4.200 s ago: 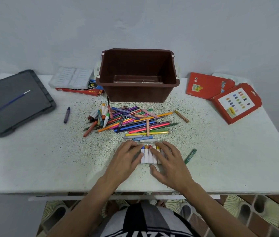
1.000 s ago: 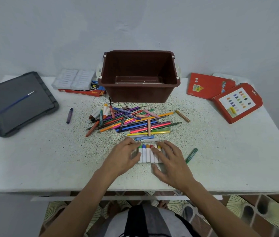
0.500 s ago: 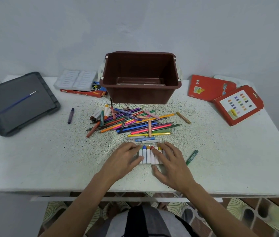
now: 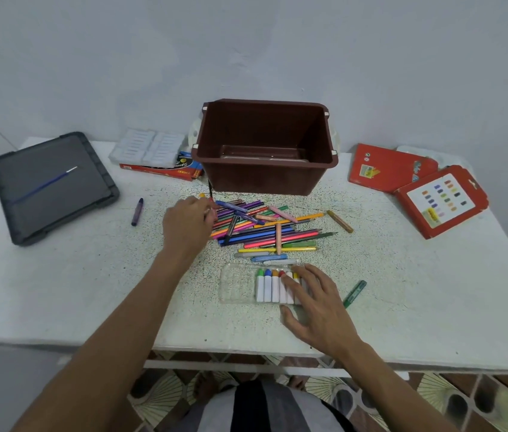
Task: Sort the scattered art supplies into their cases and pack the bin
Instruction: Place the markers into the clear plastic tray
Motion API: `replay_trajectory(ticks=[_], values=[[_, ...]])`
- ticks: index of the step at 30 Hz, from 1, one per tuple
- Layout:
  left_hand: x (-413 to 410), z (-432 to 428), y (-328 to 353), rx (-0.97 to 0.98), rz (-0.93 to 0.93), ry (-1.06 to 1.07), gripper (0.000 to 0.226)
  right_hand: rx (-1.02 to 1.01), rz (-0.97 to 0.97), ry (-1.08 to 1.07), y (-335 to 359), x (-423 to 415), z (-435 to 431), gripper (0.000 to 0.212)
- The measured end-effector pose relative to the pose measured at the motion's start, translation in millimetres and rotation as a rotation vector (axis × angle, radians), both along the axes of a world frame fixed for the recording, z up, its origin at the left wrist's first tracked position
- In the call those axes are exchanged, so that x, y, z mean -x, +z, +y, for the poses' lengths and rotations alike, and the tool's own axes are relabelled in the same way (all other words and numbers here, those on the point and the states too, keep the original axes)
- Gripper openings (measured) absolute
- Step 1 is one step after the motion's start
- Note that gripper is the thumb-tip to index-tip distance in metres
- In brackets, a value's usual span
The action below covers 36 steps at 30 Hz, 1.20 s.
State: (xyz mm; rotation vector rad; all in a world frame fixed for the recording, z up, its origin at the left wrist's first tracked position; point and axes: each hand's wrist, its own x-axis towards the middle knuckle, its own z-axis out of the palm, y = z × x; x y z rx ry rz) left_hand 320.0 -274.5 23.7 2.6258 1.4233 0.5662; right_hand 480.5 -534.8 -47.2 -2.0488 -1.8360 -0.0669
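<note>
White table [image 4: 90, 291]: crayons [image 4: 269, 288] in tray [image 4: 237, 285], tips toward bin [image 4: 265, 179]; right hand [image 4: 318, 304] flat atop; left hand [image 4: 187, 226] grasp unclear.

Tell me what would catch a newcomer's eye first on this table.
The bright heap of pens and crayons sits mid-table, just in front of the brown bin, with the left hand at the heap's left edge. Nearer the person, a clear tray holds a neat row of white-wrapped crayons, and the right hand rests its fingers on them. Two red cases lie at the far right.
</note>
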Motion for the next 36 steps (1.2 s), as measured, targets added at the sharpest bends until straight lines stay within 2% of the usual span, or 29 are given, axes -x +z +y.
replay_trajectory(ticks=[3,6,11,20,30,36], values=[[-4,16,2,-0.012,0.245,0.073,0.027,0.013,0.002,-0.002,-1,-1,-1,0.054],[-6,23,-3,-0.028,0.341,0.059,0.024,0.018,0.003,-0.002,0,-1,-1,0.054],[-3,27,-12,0.028,0.245,0.046,0.024,0.019,0.0,-0.005,-1,-1,0,0.053],[4,27,-18,-0.078,0.29,-0.016,0.025,0.018,0.008,-0.007,-1,0,0,0.053],[2,26,-18,-0.132,0.001,-0.057,0.026,0.003,0.014,-0.005,-1,0,0,0.053],[-2,15,0,0.136,-0.4,-0.166,0.032,-0.009,0.01,0.001,0,0,1,0.052]])
